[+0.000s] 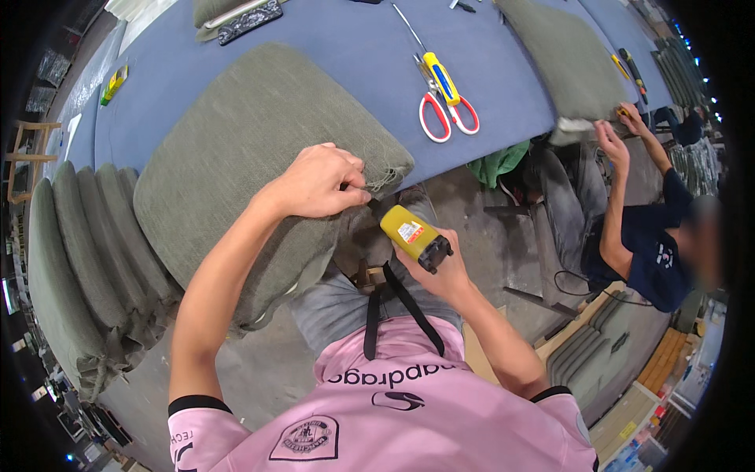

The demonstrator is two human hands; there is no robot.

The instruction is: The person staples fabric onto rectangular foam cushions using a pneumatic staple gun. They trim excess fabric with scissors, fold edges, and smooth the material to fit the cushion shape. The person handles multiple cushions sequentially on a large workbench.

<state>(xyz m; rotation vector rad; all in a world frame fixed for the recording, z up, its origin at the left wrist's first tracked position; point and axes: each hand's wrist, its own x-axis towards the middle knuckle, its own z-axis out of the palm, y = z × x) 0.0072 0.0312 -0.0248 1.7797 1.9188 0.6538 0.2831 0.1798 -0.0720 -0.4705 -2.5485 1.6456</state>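
A grey-green fabric-covered cushion (244,126) lies at the near edge of the blue table, with a loose flap of cloth hanging down toward my lap. At its near right corner, where threads are frayed, my left hand (326,181) is closed on the fabric edge. My right hand (440,267) grips a yellow and black staple gun (406,230). Its dark nose points at the cushion's edge, close beside my left fingertips. Whether the nose touches the cloth I cannot tell. My right fingers are partly hidden beneath the tool's body.
On the blue table (346,79) lie red-and-white-handled scissors (448,118), a yellow-and-blue-handled screwdriver (442,79) and a dark patterned phone-like object (250,21). Several covered cushions (86,252) stand at left. At right, a co-worker's hands (617,134) work on another cushion (562,59).
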